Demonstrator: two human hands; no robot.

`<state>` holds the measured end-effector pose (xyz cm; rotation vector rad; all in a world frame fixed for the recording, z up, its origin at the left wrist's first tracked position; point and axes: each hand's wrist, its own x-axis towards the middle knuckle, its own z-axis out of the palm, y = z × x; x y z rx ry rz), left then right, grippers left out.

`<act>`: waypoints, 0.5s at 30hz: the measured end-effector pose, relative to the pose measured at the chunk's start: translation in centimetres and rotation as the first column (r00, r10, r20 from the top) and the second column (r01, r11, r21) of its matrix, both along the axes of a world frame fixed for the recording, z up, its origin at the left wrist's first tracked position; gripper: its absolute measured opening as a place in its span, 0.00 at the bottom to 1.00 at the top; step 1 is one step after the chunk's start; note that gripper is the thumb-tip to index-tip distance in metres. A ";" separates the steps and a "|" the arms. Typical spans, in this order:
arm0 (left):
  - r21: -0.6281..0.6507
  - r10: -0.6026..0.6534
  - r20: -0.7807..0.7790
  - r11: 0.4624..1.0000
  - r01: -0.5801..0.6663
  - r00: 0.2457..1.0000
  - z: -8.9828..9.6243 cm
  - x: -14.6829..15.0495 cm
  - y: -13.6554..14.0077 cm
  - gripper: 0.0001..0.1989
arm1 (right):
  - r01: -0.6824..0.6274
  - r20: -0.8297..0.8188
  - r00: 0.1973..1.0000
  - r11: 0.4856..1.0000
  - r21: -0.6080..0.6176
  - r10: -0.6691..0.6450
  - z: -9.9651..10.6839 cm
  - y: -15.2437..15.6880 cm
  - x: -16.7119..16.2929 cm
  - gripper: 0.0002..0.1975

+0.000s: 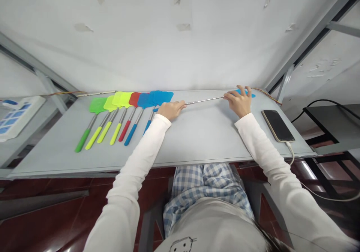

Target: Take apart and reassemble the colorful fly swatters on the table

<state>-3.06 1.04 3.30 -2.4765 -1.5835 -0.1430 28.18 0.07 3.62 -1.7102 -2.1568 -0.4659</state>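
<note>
Between my two hands stretches a blue fly swatter with a long, thin metal rod, held sideways above the table. My left hand is closed around its handle end, where a bit of blue pokes out. At the other end, my right hand pinches the rod close to the blue head, which is partly hidden behind the fingers. Left of my hands, other fly swatters lie in an overlapping row: a green one, several yellow ones, a red one and blue ones, handles toward me.
The grey table backs onto a white wall with tape marks. Near its right end lies a phone with a white cable plugged in. A white tray with blue patches stands at the far left. Metal frame posts flank the table.
</note>
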 end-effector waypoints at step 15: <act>-0.001 -0.050 0.023 0.999 0.050 0.998 0.5 1.0 -1.0 0.24 | -0.204 0.208 0.953 0.975 -0.086 0.218 -0.1 0.7 -1.8 0.21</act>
